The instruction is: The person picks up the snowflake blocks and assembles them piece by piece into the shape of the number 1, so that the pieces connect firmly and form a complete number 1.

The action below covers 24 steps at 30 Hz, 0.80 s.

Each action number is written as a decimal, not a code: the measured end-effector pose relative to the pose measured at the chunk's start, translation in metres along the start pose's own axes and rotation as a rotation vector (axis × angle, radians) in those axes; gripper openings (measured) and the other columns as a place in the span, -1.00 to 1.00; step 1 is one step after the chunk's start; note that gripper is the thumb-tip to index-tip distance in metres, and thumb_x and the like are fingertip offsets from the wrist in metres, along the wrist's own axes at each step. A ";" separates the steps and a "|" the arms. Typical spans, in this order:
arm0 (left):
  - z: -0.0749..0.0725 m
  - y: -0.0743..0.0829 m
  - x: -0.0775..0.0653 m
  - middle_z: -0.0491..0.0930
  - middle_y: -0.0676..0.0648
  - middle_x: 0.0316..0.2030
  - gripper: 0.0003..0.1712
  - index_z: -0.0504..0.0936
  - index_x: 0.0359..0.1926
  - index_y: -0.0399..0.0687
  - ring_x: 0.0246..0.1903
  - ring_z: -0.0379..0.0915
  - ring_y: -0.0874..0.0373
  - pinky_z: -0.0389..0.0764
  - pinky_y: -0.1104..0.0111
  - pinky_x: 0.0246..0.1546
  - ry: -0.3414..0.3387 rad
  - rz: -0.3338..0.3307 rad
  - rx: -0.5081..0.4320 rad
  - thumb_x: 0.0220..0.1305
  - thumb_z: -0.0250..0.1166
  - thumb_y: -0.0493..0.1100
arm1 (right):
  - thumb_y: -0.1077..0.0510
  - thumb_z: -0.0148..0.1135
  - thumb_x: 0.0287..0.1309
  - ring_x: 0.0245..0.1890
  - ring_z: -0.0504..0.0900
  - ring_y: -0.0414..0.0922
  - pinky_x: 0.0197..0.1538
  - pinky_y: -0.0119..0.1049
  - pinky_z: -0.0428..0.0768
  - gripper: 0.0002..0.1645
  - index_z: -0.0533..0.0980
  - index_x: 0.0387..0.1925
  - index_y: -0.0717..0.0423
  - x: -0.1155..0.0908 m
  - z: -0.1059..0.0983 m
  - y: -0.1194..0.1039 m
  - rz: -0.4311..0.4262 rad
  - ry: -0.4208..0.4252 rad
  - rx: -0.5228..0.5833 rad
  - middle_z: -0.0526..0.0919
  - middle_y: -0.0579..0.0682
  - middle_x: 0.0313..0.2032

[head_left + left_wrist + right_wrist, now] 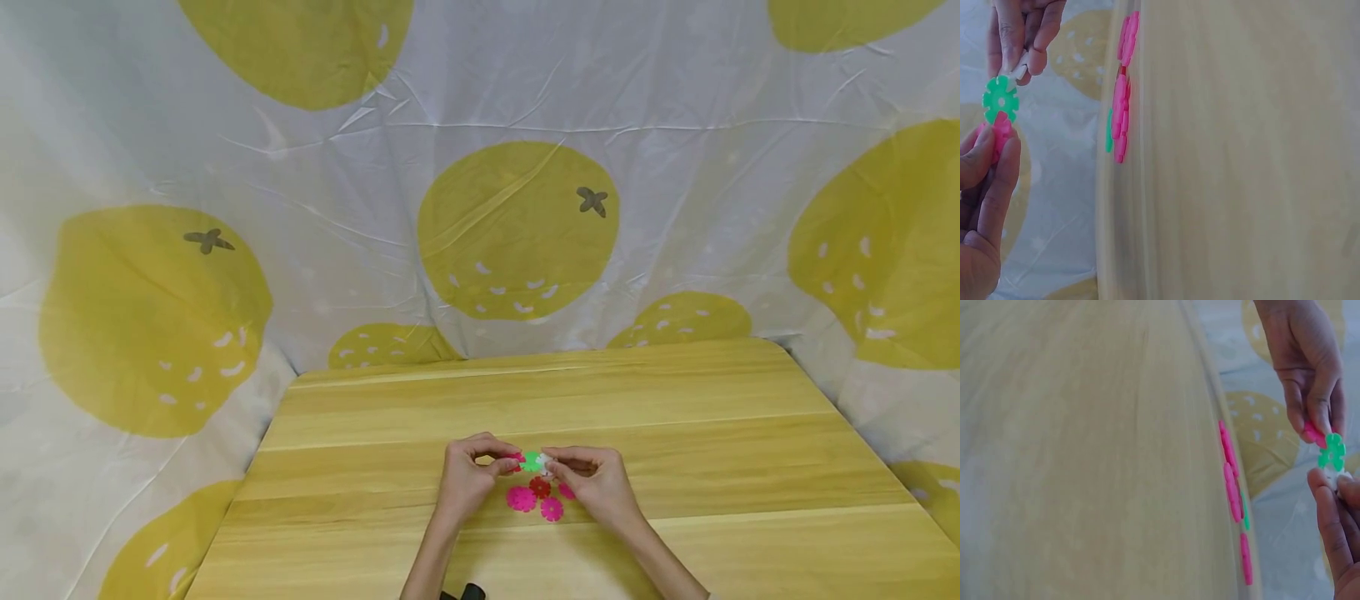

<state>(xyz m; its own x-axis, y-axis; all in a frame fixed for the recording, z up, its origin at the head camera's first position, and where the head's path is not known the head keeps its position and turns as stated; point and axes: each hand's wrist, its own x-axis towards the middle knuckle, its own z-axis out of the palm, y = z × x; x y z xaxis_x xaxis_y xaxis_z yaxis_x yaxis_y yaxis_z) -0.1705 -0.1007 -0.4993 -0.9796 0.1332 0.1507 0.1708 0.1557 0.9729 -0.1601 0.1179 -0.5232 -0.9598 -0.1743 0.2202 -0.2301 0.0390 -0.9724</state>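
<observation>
Your two hands face each other above the middle of the bench (pixel 360 500), about midway between its left and right edges, with a short row of notched plastic flower discs between them. Your left hand (pixel 468 479) pinches a pink flower disc (pixel 1000 139) between thumb and fingers; your right hand (pixel 600 483) pinches a white flower disc (pixel 545 465) the same way. Between these two sits a green flower disc (pixel 1001 100), with no fingertip plainly on it.

The relation that counts is this line: pink, green, white, its long axis running from your left to your right, roughly along the bench's far edge. The green disc lies to the right of your left fingertips and to the left of your right ones, with neither hand clearly nearer. On your left side, pink and green overlap at their notches. On your right side, white meets the green rim and seems turned at an angle to its face; you cannot tell from here how deep that joint goes.

Loose discs lie on the bench below the row, toward its near edge: an overlapping pink cluster (pixel 521 499), a red disc (pixel 540 487), a separate pink disc (pixel 552 509), and another pink one (pixel 567 491) partly hidden by your right hand. The left wrist view also shows a green disc edge-on (pixel 1109 130).
</observation>
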 end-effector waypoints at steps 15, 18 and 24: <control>-0.007 0.000 0.003 0.77 -0.19 -0.25 -0.87 0.83 -0.19 -0.17 -0.24 0.66 0.23 0.71 0.47 -0.22 -0.057 -0.043 0.029 0.22 0.49 -0.34 | 0.23 0.37 0.33 -0.28 0.85 -0.01 -0.15 -0.01 0.76 -0.67 0.68 0.03 0.37 0.003 -0.003 0.001 0.015 -0.043 0.009 0.80 0.29 -0.12; -0.009 0.000 0.003 0.75 -0.25 -0.21 -0.82 0.80 -0.13 -0.26 -0.22 0.66 0.20 0.72 0.46 -0.21 -0.080 -0.059 0.013 0.24 0.48 -0.32 | 0.22 0.34 0.36 -0.27 0.84 -0.02 -0.13 -0.03 0.76 -0.64 0.65 0.07 0.39 0.003 -0.004 0.001 0.019 -0.058 0.004 0.79 0.31 -0.13; -0.011 0.000 0.003 0.74 -0.27 -0.16 -0.76 0.78 -0.08 -0.29 -0.17 0.66 0.11 0.74 0.45 -0.21 -0.095 -0.077 0.007 0.23 0.49 -0.31 | 0.24 0.32 0.37 -0.25 0.83 -0.05 -0.11 -0.07 0.77 -0.63 0.63 0.11 0.39 0.005 -0.007 0.004 0.030 -0.076 0.019 0.74 0.37 -0.16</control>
<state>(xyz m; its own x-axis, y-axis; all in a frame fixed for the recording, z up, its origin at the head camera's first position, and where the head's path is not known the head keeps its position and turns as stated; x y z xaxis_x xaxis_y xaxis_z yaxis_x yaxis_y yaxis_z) -0.1749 -0.1113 -0.4972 -0.9755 0.2122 0.0579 0.0964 0.1756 0.9797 -0.1670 0.1242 -0.5256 -0.9509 -0.2479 0.1853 -0.1979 0.0266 -0.9799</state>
